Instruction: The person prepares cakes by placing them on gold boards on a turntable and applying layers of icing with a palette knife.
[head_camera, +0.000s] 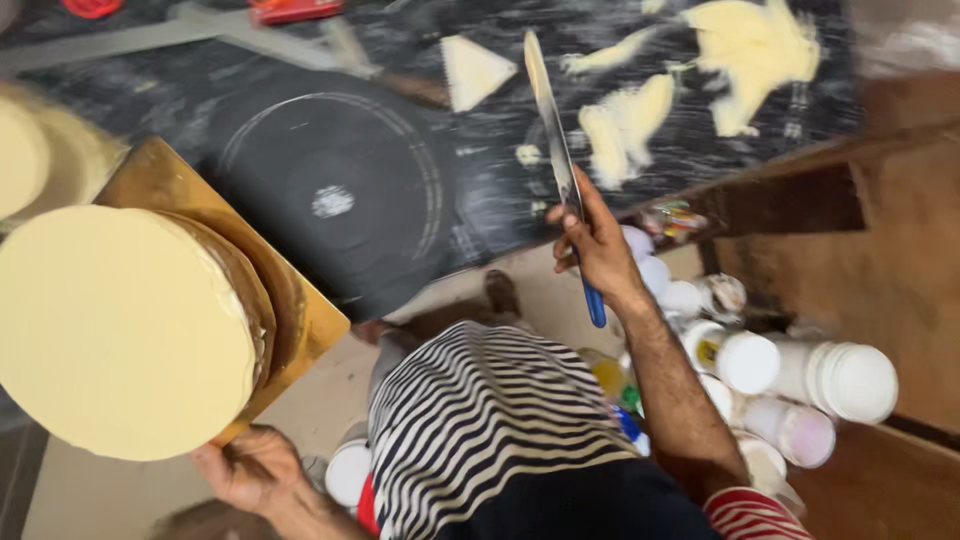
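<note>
Striped cloth fills the lower middle. At lower left, the left hand grips a gold board carrying a pale round cake. Right of centre, the right hand is closed around a blue-handled palette knife, over white tubs.

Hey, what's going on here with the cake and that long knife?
A person in a striped apron is working at a black, flour-dusted counter. The left hand holds a gold cake board from below, carrying a round layered cake with a pale yellow top, tilted off the counter edge. The right hand grips a long blue-handled spatula knife, blade pointing away over the counter. Pale dough scraps lie beyond it; white tubs stand below.
</note>
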